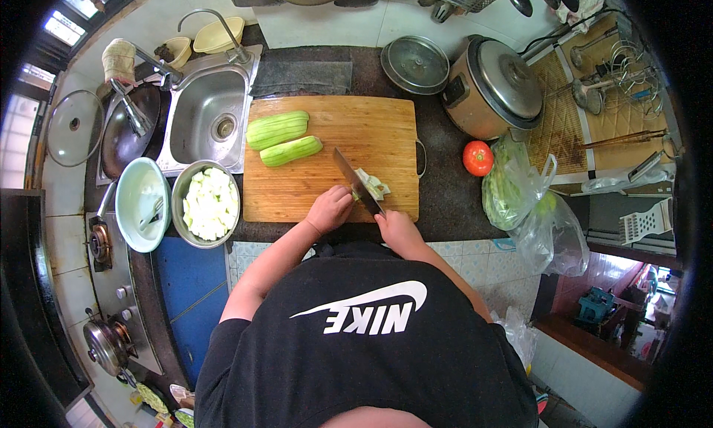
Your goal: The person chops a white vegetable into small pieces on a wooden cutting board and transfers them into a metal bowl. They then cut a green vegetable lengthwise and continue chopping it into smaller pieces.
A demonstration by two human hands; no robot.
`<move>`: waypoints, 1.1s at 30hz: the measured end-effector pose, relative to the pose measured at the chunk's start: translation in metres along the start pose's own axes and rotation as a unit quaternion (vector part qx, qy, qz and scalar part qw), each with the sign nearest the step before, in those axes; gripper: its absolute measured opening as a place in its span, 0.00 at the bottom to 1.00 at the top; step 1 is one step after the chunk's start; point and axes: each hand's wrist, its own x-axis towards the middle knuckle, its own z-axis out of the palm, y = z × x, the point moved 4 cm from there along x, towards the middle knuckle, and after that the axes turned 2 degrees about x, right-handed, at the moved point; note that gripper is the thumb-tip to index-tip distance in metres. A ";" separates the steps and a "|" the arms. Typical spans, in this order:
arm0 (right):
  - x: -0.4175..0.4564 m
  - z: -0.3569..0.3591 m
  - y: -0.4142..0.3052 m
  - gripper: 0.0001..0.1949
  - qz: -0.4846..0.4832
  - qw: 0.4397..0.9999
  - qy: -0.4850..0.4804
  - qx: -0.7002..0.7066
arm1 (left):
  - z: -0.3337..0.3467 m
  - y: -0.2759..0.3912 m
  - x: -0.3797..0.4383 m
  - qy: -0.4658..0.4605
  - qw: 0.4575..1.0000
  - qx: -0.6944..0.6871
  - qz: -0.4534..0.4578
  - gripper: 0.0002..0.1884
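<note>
My right hand (pixel 399 233) is closed around the handle of a kitchen knife (pixel 356 181), whose blade slants across the wooden cutting board (pixel 289 188). Beside the blade, on its left, my left hand (pixel 332 206) has curled fingers; a small green bit shows at the fingertips, mostly hidden. Cut pale vegetable pieces (pixel 374 185) lie just right of the blade. Two peeled green gourds (pixel 277 129) (pixel 291 151) rest on the board's upper left. A steel bowl (pixel 178 205) of pale green chunks (pixel 210 204) stands left of the board.
A pale green basin (pixel 127 205) with a utensil inside is beside the steel bowl. Behind them are a sink (pixel 206 116) and a wok (pixel 125 141). A tomato (pixel 478 158), bagged vegetables (pixel 509 183), a rice cooker (pixel 493 88) and a round lid (pixel 415 64) stand to the right.
</note>
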 end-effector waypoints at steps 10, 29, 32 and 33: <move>0.006 0.008 0.003 0.18 -0.017 1.000 -0.010 0.004 | 0.002 -0.002 -0.002 -0.019 1.000 -0.009 -0.016 0.10; 0.014 0.011 0.007 0.18 0.000 1.000 -0.006 0.005 | 0.003 -0.003 -0.005 0.006 1.000 -0.009 -0.017 0.08; 0.006 0.003 0.002 0.18 -0.007 1.000 -0.002 -0.005 | 0.001 -0.002 -0.004 -0.002 1.000 0.000 -0.009 0.07; 0.004 0.001 -0.001 0.18 -0.012 1.000 0.001 -0.006 | 0.002 -0.003 -0.005 -0.004 1.000 -0.006 -0.012 0.08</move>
